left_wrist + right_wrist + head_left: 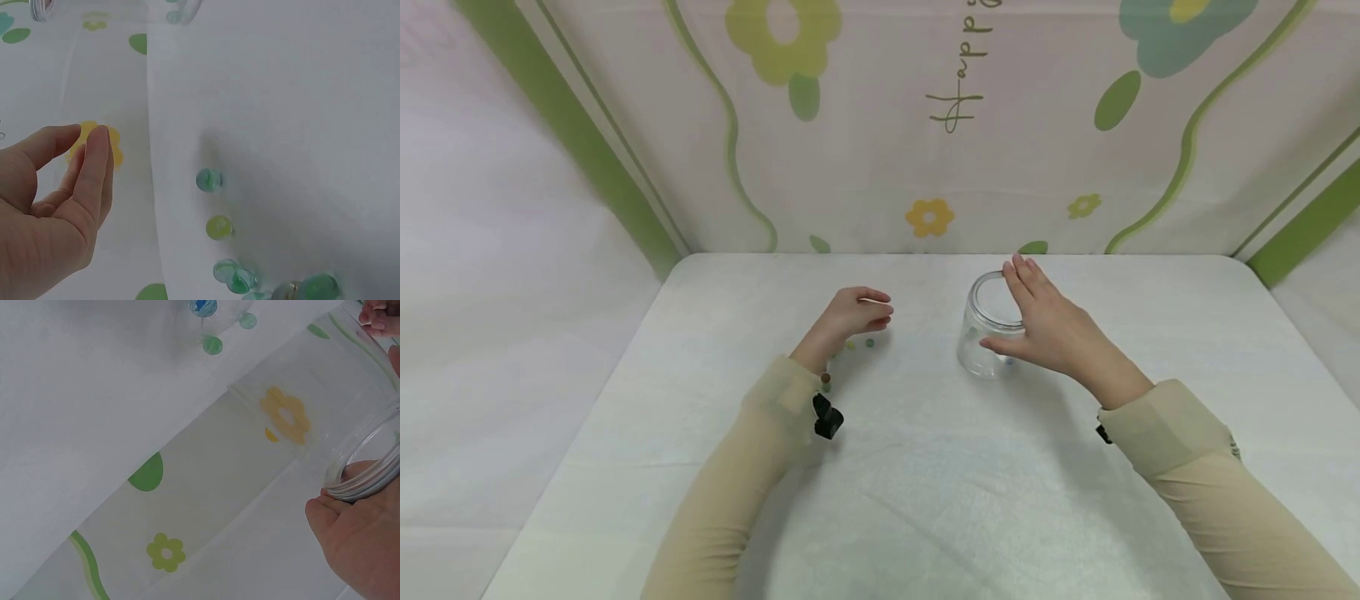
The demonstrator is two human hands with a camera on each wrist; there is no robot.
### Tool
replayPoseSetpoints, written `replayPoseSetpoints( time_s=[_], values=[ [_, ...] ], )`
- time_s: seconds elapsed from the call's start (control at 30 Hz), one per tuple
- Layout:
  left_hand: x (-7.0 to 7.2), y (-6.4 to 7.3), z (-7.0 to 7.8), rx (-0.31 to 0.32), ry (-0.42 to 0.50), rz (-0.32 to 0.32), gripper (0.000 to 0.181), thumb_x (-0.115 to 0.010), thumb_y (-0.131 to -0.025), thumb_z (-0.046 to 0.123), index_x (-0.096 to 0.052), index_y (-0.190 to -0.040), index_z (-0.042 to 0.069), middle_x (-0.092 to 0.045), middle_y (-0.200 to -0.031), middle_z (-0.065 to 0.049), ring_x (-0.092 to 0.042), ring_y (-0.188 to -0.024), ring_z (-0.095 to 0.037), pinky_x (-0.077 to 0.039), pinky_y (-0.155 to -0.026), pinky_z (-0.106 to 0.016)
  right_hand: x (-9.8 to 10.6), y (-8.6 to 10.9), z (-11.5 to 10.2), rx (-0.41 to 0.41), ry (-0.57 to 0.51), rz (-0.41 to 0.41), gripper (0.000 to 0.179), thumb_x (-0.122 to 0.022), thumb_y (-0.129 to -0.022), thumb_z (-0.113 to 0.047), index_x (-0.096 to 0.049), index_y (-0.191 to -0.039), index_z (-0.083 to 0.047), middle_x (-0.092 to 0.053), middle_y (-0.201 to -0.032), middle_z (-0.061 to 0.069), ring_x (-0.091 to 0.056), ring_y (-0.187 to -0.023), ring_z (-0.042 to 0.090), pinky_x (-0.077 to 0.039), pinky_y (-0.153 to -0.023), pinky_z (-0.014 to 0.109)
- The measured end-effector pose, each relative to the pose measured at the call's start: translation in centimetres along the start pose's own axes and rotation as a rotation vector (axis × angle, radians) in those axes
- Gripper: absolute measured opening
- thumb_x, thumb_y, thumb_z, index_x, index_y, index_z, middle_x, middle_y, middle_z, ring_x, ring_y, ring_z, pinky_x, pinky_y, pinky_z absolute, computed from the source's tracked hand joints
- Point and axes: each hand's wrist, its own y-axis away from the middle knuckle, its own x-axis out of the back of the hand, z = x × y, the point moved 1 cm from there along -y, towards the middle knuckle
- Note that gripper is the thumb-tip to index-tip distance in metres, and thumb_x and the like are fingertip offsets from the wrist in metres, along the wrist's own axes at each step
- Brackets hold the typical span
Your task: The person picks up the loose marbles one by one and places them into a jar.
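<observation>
My right hand (1052,325) holds a clear, wide-mouthed jar (976,354) that stands upright, its thumb against the near side and its fingers along the rim. Through the jar wall, the right wrist view shows a blue marble (204,306) and green marbles (212,345) at the bottom. Left of the jar, my left hand (853,315) hovers above the table with bent fingers. A gap shows between its thumb and fingertips, with nothing visible there. Below it in the left wrist view lie a blue-green marble (209,180), a yellow-green marble (219,227) and several more bunched together.
A white-covered table (925,483) carries everything. Behind its far edge hangs a curtain (865,167) with printed flowers. A brown marble (826,378) lies beside the left sleeve, where a black wrist device (828,417) sticks out.
</observation>
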Motion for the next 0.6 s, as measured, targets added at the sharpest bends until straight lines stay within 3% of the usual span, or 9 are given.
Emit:
replayPoseSetpoints(
  time_s=[0.6],
  values=[
    [1.7,-0.3,-2.4,0.033,-0.205,0.054,0.032,-0.058,-0.095,0.013,-0.056,-0.125,0.002,-0.062,-0.121,-0.017,-0.062,-0.091,-0.017,-0.055,-0.092,-0.031,0.0,0.0,0.1,-0.009,-0.003,-0.003,0.104,-0.063,-0.085,-0.054,-0.005,-0.153,0.000,0.001,-0.161,0.018,-0.001,-0.149,0.035,-0.029,-0.111,0.063]
  ],
)
